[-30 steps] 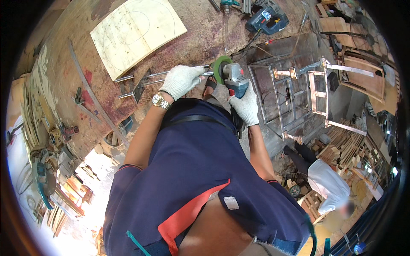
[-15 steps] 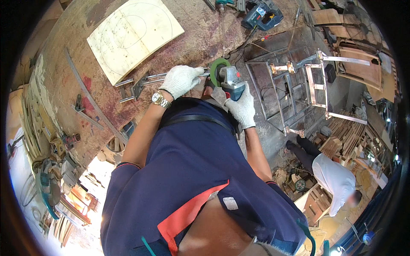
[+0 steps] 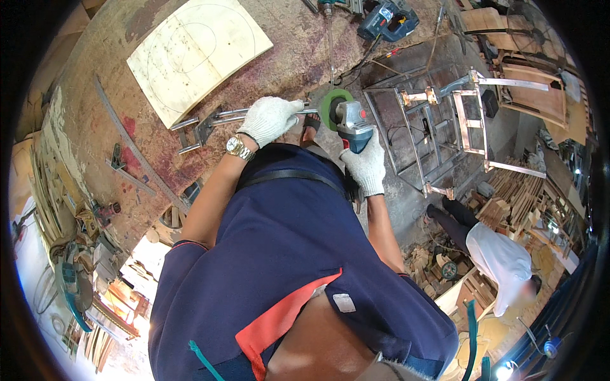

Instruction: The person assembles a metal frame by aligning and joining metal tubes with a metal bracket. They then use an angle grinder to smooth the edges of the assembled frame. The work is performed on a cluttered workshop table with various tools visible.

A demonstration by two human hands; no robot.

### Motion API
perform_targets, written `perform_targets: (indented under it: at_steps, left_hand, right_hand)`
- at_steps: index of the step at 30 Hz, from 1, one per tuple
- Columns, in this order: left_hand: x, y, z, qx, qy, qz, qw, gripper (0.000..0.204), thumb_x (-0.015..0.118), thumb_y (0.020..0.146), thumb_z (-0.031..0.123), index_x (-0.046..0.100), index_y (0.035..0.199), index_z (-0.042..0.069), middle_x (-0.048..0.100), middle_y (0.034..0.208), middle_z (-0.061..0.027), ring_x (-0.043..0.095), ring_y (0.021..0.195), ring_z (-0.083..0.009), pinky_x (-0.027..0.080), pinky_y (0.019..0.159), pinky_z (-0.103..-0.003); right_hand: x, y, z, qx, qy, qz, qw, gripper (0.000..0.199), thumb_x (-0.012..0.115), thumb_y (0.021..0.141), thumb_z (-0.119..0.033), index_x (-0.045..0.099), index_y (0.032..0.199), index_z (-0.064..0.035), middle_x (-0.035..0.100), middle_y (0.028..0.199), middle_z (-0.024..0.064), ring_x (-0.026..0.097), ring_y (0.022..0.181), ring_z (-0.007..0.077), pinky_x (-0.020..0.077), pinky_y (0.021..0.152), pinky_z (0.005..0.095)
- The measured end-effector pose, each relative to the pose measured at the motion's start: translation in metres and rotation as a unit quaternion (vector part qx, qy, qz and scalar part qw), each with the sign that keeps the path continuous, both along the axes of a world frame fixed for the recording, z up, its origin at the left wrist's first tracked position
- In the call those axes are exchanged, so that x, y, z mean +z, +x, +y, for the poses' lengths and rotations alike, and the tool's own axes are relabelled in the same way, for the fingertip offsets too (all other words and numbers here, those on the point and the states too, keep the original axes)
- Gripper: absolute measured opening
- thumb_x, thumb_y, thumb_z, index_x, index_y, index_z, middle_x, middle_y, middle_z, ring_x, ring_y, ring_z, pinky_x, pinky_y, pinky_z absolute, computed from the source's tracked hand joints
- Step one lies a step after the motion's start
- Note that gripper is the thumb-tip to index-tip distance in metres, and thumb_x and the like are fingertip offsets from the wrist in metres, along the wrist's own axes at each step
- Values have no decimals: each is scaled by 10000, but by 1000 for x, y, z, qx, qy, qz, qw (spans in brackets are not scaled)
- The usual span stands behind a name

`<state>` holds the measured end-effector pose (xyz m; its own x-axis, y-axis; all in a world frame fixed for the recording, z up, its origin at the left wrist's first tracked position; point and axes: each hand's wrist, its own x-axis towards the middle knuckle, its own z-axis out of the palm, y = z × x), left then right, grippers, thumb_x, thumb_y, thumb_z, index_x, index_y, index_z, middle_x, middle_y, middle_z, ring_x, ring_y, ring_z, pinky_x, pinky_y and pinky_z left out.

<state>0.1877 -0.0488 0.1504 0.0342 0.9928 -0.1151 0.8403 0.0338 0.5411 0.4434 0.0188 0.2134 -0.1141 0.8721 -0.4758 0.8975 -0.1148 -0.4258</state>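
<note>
My right hand (image 3: 367, 166), in a white knit glove, is closed round the body of an angle grinder (image 3: 354, 124) with a green disc (image 3: 326, 109). The disc stands just right of the ends of a metal frame piece (image 3: 230, 116) made of thin bars. My left hand (image 3: 272, 120), also gloved, is wrapped round those bars near their right end. A metal wristwatch (image 3: 239, 148) is on my left wrist. The bars run left to a crosspiece, partly under a curved wooden board (image 3: 200, 57) with drawn ovals.
A jigsaw-like power tool (image 3: 387, 22) lies on the worktop (image 3: 286, 70) at the far side. Welded metal frames (image 3: 445, 127) stand to the right. A co-worker (image 3: 499, 260) bends near stacked wood strips (image 3: 508, 209). A long curved strip (image 3: 136, 149) lies at left.
My right hand has moved the angle grinder slightly right, so its disc is farther from the bar ends. My left hand keeps its hold on the metal frame piece.
</note>
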Motion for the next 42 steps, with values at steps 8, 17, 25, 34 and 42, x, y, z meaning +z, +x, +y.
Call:
perform_targets:
  at_steps: [8, 17, 25, 34, 42]
  left_hand:
    - [3, 2, -2, -4, -9, -2, 1000, 182, 708, 941, 295, 716, 1081, 179, 716, 816, -147, 710, 811, -390, 545, 735, -536]
    - [-1, 10, -15, -5, 10, 9, 1000, 187, 722, 915, 268, 673, 1055, 153, 721, 844, -128, 702, 832, -364, 543, 817, -495]
    - [11, 16, -23, 13, -30, -18, 999, 178, 718, 911, 240, 655, 1055, 155, 724, 857, -112, 704, 844, -357, 548, 853, -470]
    - [17, 15, -24, 40, -9, -43, 998, 123, 704, 923, 247, 673, 1011, 167, 719, 812, -90, 707, 814, -337, 540, 813, -462]
    - [7, 11, -21, 34, 10, -12, 999, 166, 723, 919, 233, 694, 1072, 176, 728, 866, -117, 710, 828, -360, 548, 831, -488]
  right_hand:
    - [10, -4, 1, 47, -26, 12, 998, 944, 812, 661, -292, 485, 1494, 11, 744, 1160, 285, 737, 1108, 426, 570, 954, 456]
    - [-6, 16, 26, 128, -22, 38, 991, 819, 830, 724, -390, 561, 1384, 14, 745, 1128, 304, 728, 1108, 460, 562, 950, 490]
    - [-3, 11, 55, 156, -110, 66, 979, 664, 798, 727, -277, 624, 1322, -40, 753, 1110, 227, 737, 1052, 391, 557, 934, 453]
    - [10, 9, 65, 178, -146, 89, 969, 653, 796, 724, -260, 622, 1311, -33, 750, 1087, 208, 737, 1007, 355, 557, 911, 423]
    - [20, 2, 49, 173, -92, 28, 980, 719, 803, 716, -343, 598, 1330, -32, 746, 1121, 278, 724, 1098, 454, 550, 953, 485]
